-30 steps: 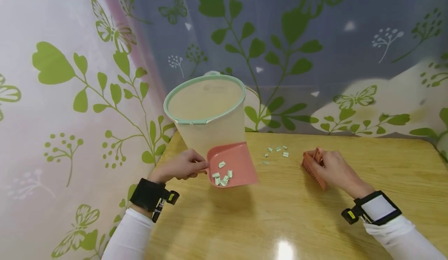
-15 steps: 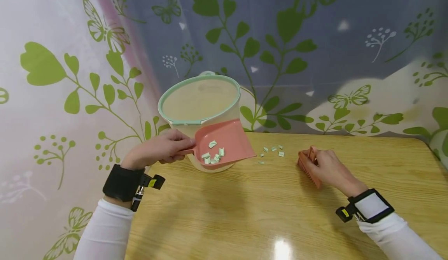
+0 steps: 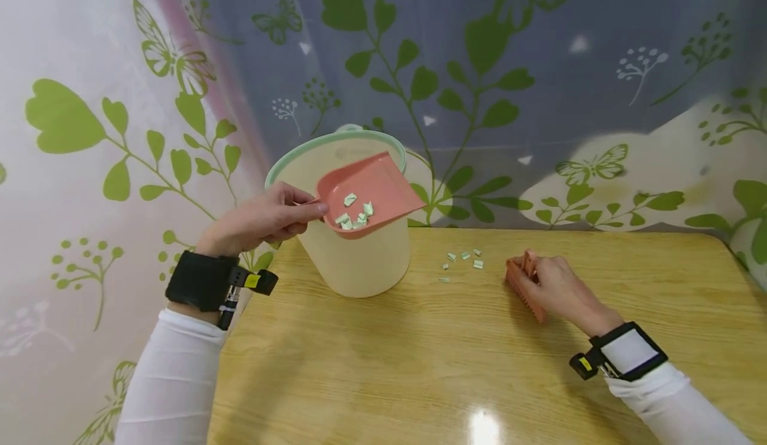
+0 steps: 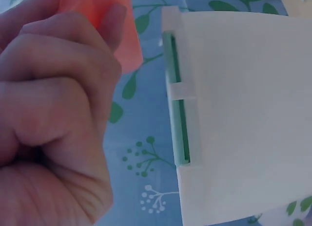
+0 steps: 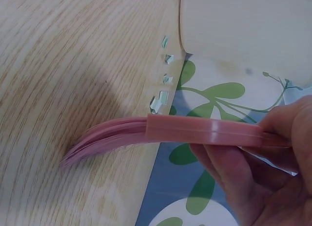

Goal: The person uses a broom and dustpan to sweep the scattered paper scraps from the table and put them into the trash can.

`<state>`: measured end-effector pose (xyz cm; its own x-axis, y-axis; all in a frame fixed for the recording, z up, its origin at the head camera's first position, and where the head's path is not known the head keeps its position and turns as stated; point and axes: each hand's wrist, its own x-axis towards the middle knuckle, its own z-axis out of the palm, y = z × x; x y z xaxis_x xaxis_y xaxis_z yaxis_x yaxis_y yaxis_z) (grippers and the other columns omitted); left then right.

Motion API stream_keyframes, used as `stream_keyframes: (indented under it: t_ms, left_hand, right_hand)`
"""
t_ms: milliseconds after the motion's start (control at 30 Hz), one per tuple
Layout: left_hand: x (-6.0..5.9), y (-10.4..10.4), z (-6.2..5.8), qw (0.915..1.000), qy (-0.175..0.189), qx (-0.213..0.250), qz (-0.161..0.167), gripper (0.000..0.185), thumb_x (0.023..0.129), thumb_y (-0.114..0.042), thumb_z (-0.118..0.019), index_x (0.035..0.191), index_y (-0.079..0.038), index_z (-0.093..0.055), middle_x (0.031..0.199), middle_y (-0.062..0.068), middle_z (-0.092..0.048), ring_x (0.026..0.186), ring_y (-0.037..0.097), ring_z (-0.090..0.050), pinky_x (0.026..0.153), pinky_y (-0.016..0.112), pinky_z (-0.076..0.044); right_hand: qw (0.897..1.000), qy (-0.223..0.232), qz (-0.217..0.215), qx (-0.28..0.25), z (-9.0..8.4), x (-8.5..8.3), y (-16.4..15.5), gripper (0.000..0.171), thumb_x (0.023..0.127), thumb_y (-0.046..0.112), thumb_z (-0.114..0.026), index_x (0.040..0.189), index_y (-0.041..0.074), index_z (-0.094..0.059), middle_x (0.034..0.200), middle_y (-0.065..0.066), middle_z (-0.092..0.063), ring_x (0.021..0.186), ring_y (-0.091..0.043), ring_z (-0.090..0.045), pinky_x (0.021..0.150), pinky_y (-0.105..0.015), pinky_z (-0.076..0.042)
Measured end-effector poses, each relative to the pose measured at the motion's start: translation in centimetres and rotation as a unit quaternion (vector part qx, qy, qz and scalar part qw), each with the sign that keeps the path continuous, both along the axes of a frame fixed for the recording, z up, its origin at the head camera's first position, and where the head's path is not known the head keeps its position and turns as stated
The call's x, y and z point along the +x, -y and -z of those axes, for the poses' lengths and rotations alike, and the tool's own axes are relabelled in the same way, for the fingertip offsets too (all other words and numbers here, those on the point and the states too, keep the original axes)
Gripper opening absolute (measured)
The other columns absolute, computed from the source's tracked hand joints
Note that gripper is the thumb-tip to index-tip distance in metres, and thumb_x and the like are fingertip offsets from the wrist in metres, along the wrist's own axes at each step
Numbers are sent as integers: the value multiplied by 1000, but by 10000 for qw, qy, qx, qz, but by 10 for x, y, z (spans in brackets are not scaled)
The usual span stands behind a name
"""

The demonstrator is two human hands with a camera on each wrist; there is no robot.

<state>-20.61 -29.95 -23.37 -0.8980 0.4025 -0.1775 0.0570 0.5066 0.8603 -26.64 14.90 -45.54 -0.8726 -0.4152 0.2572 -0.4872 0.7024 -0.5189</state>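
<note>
Dustpan (image 3: 374,195) pinched by its handle in my left hand (image 3: 263,220), nearer grip by far; pan over bin (image 3: 353,258) mouth, long axis running right and away, paper bits (image 3: 355,213) pooled low; right hand (image 3: 554,285) curled round brush (image 3: 522,288) on worktop (image 3: 479,358); stray bits (image 3: 463,260) just left of it; no legible writing.

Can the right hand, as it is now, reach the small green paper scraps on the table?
Probably yes. The right hand holds the pink plastic brush just beside the small green paper scraps on the wooden table, with nothing between them.
</note>
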Motion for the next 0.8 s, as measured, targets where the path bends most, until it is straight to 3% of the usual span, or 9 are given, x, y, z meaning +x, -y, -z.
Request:
stream_keyframes:
  t_ms: [200, 333, 600, 700, 800]
  left_hand:
    - [-14, 5, -2, 9984, 313, 37, -473, 34, 102, -34, -64, 101, 0, -67, 59, -3, -27, 49, 14, -15, 50, 33, -13]
    - [-19, 9, -2, 9965, 297, -111, -779, 37, 102, -35, -64, 100, 2, -65, 60, -4, -29, 50, 12, -18, 52, 33, -14]
    - [-25, 17, -2, 9884, 293, -313, -1454, 35, 104, -38, -59, 96, -4, -65, 61, -5, -34, 48, 10, -22, 51, 30, -20]
    - [-24, 19, -1, 9842, 117, -407, -1722, 37, 103, -40, -60, 88, -7, -64, 59, -6, -37, 47, 9, -24, 50, 28, -23]
    - [-22, 20, 2, 9770, -439, -733, -1952, 38, 102, -40, -62, 88, -5, -62, 57, -7, -39, 47, 8, -26, 50, 27, -26]
  right_hand:
    - [10000, -27, 30, -63, 1, 0, -2, 45, 103, 24, -61, 62, 15, -45, 50, 8, -32, 44, -9, -37, 46, -23, -27]
    - [9999, -77, 37, -75, 3, 0, -1, 42, 103, 24, -61, 63, 14, -48, 51, 9, -35, 45, -9, -39, 46, -23, -27]
    - [9999, -67, -59, -128, 3, 3, -1, 43, 104, 24, -59, 62, 14, -55, 46, 7, -43, 41, -8, -46, 43, -24, -31]
    - [9999, -87, -67, -110, 2, 2, -1, 43, 104, 23, -60, 62, 15, -54, 45, 8, -41, 41, -8, -44, 43, -24, -30]
    - [9997, -210, -40, -74, 2, 1, 0, 44, 102, 22, -62, 60, 15, -52, 45, 10, -38, 40, -8, -41, 43, -23, -28]
